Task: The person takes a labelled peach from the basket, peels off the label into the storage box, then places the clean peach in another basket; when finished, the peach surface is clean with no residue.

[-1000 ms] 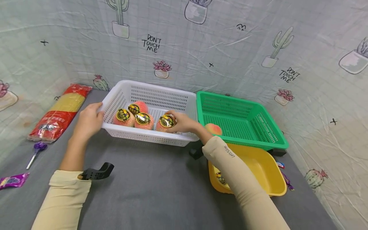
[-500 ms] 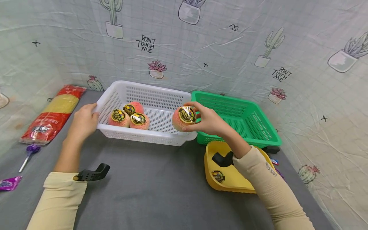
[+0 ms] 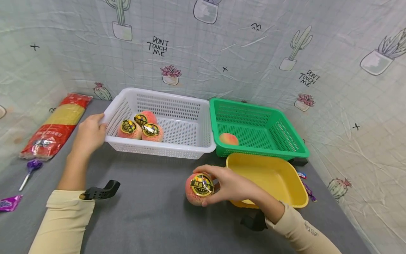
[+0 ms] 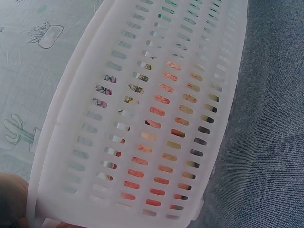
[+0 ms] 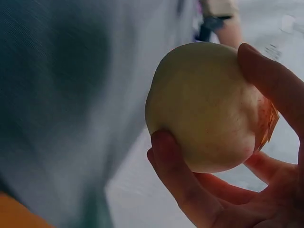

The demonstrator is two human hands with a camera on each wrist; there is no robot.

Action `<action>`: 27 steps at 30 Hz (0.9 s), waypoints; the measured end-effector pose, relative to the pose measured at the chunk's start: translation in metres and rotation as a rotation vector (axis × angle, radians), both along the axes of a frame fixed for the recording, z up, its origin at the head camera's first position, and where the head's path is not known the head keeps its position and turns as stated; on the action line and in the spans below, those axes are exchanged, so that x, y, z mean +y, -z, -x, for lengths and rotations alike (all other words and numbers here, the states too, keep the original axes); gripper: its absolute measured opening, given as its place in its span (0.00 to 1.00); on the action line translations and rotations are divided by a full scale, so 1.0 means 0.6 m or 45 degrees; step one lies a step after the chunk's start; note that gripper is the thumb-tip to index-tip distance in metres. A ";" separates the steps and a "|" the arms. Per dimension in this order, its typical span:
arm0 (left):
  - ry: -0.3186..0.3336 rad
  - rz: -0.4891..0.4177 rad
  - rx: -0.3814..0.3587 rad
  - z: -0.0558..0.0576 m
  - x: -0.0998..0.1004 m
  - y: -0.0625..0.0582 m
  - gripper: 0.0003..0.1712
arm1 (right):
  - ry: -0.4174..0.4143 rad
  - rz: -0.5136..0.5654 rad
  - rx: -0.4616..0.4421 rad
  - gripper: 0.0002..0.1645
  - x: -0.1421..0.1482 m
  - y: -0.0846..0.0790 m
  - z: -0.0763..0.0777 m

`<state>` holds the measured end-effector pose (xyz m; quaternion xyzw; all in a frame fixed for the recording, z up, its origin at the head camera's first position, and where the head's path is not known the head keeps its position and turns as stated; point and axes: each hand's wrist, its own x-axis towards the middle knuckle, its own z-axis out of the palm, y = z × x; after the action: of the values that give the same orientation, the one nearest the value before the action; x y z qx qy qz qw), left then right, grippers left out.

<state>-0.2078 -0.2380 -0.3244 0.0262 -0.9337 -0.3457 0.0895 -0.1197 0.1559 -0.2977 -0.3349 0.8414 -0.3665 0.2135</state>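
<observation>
My right hand [image 3: 233, 185] grips a peach [image 3: 200, 188] with a black and gold label, above the grey tabletop left of the yellow basin [image 3: 301, 204]. In the right wrist view, the fingers and thumb are spread round the pale side of the peach [image 5: 204, 109]. My left hand [image 3: 88, 134] holds the left rim of the white basket [image 3: 165, 148]; in the left wrist view only part of that hand shows, at the corner of the basket [image 4: 52, 166]. Several labelled peaches [image 3: 152, 132] lie together in the left part of the basket.
A green basket [image 3: 260, 151] adjoins the white one on the right, with a peach [image 3: 228, 138] in its near left corner. On the left lie a red and yellow packet [image 3: 58, 125], a purple lollipop [image 3: 33, 165] and a purple wrapped sweet [image 3: 10, 203]. Small packets [image 3: 309, 192] lie right of the basin.
My right hand has lifted the peach out of the white basket's right part and carried it towards me, over the tabletop. The left hand has stayed at the basket's rim.
</observation>
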 end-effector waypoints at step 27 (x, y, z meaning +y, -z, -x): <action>1.223 0.004 0.553 -0.112 0.206 -0.042 0.12 | 0.084 -0.042 -0.086 0.48 0.021 0.067 -0.032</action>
<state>-0.1408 -0.1141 -0.2993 -0.4772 -0.8009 -0.3438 0.1124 -0.1003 0.1687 -0.3382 -0.2908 0.8502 -0.3705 0.2352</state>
